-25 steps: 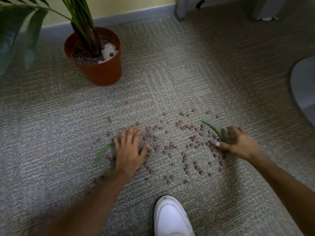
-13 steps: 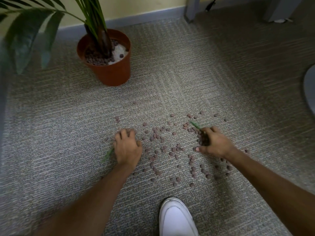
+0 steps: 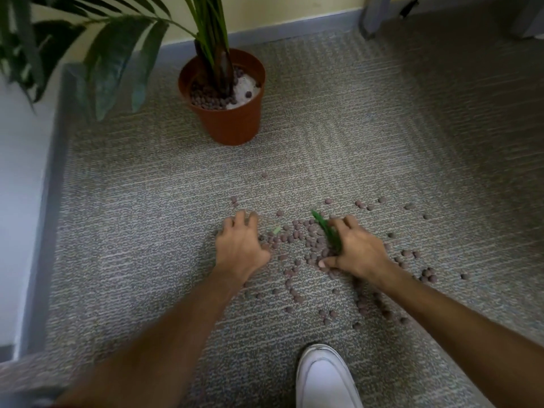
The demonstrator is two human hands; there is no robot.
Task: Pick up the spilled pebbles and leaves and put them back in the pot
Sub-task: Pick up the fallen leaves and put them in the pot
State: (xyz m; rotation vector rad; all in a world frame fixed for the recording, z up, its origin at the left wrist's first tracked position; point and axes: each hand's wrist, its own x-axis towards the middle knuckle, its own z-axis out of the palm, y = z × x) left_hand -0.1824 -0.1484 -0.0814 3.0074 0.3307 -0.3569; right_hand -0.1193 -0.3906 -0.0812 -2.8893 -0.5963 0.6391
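Several small brown pebbles (image 3: 297,234) lie scattered on the grey carpet between and around my hands. My right hand (image 3: 357,250) is curled around a green leaf (image 3: 326,229) that sticks up and left out of its fingers. My left hand (image 3: 240,245) rests palm down on the carpet with fingers bent, and a short green leaf tip (image 3: 276,230) pokes out just to its right. The terracotta pot (image 3: 232,125) stands further back, holding a palm plant, pebbles and a white patch.
My white shoe (image 3: 323,378) is at the bottom edge, close to the nearest pebbles. A wall with a grey skirting board (image 3: 50,201) runs along the left and back. A grey furniture leg (image 3: 372,16) stands at the back right. Palm fronds (image 3: 117,54) overhang the upper left.
My hands have drawn closer together, pushing pebbles into a denser patch between them. The right hand closed on the green leaf. The view has shifted, so the pot sits more central.
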